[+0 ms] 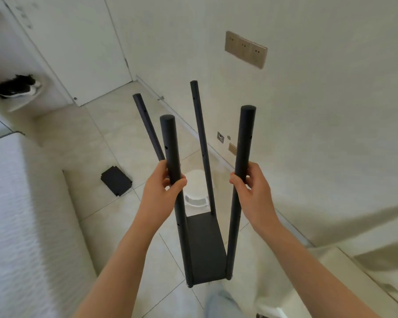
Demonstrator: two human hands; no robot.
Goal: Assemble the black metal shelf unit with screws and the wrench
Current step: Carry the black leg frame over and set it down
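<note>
Bottom shelf (pixel 205 246) joined to four posts; both hands, left (pixel 163 187) and right (pixel 251 187), grip the near posts (upper shelves (pixel 116 183) probably pending).

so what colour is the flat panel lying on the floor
The flat panel is plain black, clearest in the head view.

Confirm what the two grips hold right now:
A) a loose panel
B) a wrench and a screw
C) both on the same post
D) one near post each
D: the left grip curls round the near left post and the right grip round the near right post. No tool is in either.
</note>
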